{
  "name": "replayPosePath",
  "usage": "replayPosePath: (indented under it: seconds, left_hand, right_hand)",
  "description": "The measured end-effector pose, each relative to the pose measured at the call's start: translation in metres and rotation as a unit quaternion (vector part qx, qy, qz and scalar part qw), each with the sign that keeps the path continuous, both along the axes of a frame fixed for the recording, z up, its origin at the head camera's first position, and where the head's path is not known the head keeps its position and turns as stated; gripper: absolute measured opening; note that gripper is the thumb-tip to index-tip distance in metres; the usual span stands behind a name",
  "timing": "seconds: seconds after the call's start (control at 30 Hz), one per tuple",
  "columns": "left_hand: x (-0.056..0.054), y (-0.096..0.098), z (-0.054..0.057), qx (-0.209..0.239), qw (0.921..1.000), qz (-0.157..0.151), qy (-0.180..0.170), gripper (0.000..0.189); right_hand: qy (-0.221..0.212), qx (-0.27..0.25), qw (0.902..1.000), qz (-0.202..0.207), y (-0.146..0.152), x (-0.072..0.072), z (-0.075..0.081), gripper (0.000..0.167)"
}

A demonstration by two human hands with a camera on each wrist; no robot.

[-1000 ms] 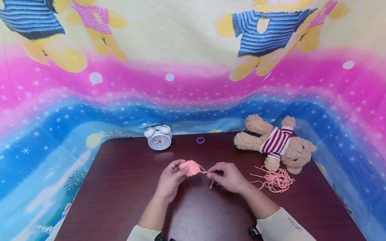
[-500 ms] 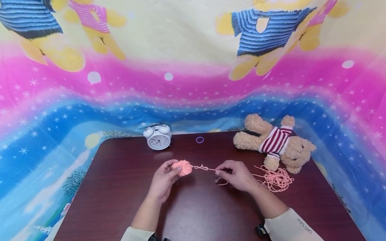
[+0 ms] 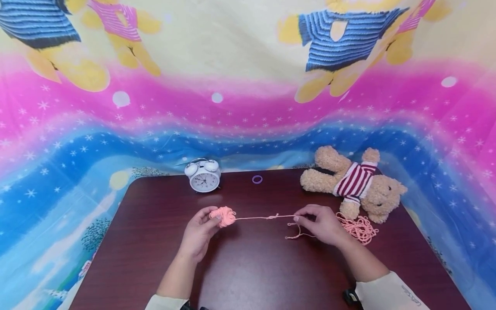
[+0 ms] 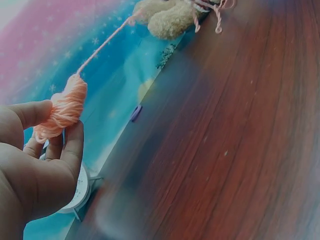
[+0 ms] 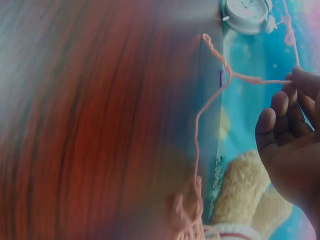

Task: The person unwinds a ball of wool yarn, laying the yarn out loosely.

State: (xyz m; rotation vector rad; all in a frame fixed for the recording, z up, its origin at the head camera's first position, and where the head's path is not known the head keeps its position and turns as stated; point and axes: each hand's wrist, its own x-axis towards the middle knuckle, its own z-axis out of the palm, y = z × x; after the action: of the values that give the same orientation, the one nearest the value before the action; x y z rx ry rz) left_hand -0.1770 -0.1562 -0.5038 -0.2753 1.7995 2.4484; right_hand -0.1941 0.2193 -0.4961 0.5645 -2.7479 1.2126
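My left hand (image 3: 196, 234) grips a small wound ball of peach yarn (image 3: 223, 216) between thumb and fingers, above the table. From the ball a strand of yarn (image 3: 252, 218) runs taut to the right, with a small knotted tangle (image 3: 273, 216) along it. The thumb and fingertips of my right hand (image 3: 323, 224) pinch that strand. Below the right fingers hangs a loose twisted loop of yarn, seen closer in the right wrist view as a dangling strand (image 5: 197, 130). It leads down to a loose yarn heap (image 3: 360, 230), partly hidden behind the right hand and wrist.
A white twin-bell alarm clock (image 3: 204, 175) stands at the table's back left. A purple ring (image 3: 257, 179) lies near the back edge. At the right a teddy bear (image 3: 354, 183) in a striped shirt lies on its side, against the yarn heap. A printed cloth (image 3: 240, 116) hangs behind the table (image 3: 248, 271).
My hands have drawn apart, the left going left with the yarn ball, the right going right. The strand between them has become longer and straighter, and its small tangle has come into view.
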Motion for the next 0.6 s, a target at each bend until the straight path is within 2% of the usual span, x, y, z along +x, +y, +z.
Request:
replayPosePath:
  seconds: [0.2,0.4,0.6]
  left_hand:
    - [0.000,-0.014,0.002,0.001,0.9999,0.014,-0.003,0.042]
    - [0.000,-0.029,0.004,-0.012,0.9996,0.024,-0.008,0.043]
    - [0.002,-0.046,0.006,-0.024,0.9990,0.035,-0.012,0.043]
  right_hand:
    - [-0.009,-0.006,0.9999,-0.012,0.018,0.001,0.000,0.011]
    - [-0.012,0.015,0.9993,-0.032,0.040,0.004,-0.002,0.015]
    - [-0.036,0.022,0.9975,-0.057,0.065,0.008,0.000,0.019]
